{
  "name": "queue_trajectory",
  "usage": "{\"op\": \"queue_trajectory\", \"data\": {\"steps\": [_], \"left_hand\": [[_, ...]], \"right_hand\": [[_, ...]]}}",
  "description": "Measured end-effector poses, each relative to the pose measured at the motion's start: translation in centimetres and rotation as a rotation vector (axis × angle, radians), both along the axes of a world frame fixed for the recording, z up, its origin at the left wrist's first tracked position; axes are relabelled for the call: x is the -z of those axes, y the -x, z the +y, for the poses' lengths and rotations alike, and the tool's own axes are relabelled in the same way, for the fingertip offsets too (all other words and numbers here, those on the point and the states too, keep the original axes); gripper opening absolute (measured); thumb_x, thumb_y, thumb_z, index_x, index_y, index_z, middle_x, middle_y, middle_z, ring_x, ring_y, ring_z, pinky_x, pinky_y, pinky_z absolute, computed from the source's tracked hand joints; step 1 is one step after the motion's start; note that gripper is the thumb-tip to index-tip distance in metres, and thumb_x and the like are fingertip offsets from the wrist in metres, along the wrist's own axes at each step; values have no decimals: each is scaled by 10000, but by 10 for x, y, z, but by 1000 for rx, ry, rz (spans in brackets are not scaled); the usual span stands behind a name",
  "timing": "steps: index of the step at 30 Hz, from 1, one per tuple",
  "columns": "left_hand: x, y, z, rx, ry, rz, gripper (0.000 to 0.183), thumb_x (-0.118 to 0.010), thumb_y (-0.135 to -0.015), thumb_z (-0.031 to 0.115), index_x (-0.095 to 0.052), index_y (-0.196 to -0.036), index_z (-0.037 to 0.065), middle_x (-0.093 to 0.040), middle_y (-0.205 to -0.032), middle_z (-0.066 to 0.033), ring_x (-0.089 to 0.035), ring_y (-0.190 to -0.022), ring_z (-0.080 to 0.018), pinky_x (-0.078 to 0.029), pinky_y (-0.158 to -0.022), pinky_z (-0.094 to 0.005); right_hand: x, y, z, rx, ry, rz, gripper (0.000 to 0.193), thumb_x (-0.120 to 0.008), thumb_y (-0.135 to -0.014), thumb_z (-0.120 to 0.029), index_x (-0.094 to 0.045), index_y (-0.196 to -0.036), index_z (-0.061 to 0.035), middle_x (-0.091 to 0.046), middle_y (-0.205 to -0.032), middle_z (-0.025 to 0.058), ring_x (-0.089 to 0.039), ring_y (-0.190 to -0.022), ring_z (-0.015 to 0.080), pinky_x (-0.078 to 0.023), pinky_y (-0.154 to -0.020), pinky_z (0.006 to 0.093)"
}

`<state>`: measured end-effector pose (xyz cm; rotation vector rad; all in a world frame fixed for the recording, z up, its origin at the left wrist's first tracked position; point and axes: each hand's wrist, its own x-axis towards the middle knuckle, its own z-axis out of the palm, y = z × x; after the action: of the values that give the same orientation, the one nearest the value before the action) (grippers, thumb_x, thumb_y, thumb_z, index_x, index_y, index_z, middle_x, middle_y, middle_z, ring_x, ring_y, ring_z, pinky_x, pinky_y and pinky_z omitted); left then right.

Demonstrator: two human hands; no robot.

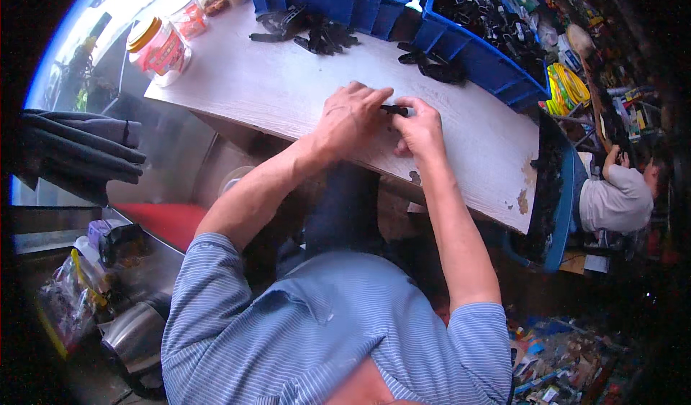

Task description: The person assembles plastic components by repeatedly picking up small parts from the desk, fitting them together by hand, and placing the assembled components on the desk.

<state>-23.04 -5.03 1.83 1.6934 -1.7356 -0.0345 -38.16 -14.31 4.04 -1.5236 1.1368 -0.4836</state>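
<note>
Over the middle of the pale table (245, 81), my two hands meet around a small black part (394, 109) whose exact kind I cannot make out. My left hand (351, 117) grips it from the left, knuckles up, with most of its fingertips hidden. Thumb and forefinger of my right hand (421, 128) pinch its right end. Beyond my hands lies a loose pile of black pieces (327, 37), some with strap-like or clip-like shapes. A few more black pieces (435, 68) rest to the right, beside a blue crate (479, 56).
Another blue crate (331, 2) stands at the table's far edge; both hold black parts. A jar with a yellow lid (160, 52) sits at the far left corner. A person (615, 200) works at the right. Dark cloth (83, 146) hangs left, above a metal kettle (137, 337).
</note>
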Motion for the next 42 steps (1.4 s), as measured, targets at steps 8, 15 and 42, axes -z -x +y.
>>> {"op": "queue_trajectory", "data": {"steps": [8,15,42], "left_hand": [[6,-103,-38,-634,84,-293,272,-674,-828,185,-710,-1094,137,-677,-1178,-87,-604,-1116,-342,-507,-912,-474],[19,-135,-37,-600,234,-304,273,-673,-822,132,-710,-1092,125,-709,-1095,-94,-637,-1055,-331,-504,-921,-437],[4,-82,2,-168,101,-180,312,-674,-844,10,-676,-1154,40,-683,-1179,-143,-647,-1091,-345,-516,-948,-422]], "right_hand": [[4,-1,2,12,50,32,355,-755,-795,-186,-681,-1074,22,-695,-763,129,-641,-490,211,-543,-431,356],[-5,30,-8,127,-165,-107,229,-744,-839,-164,-645,-990,-24,-595,-691,42,-525,-385,130,-554,-405,331],[-8,54,-109,477,-79,-136,337,-809,-832,-214,-646,-1059,-28,-500,-664,56,-550,-487,188,-604,-495,408]]}}
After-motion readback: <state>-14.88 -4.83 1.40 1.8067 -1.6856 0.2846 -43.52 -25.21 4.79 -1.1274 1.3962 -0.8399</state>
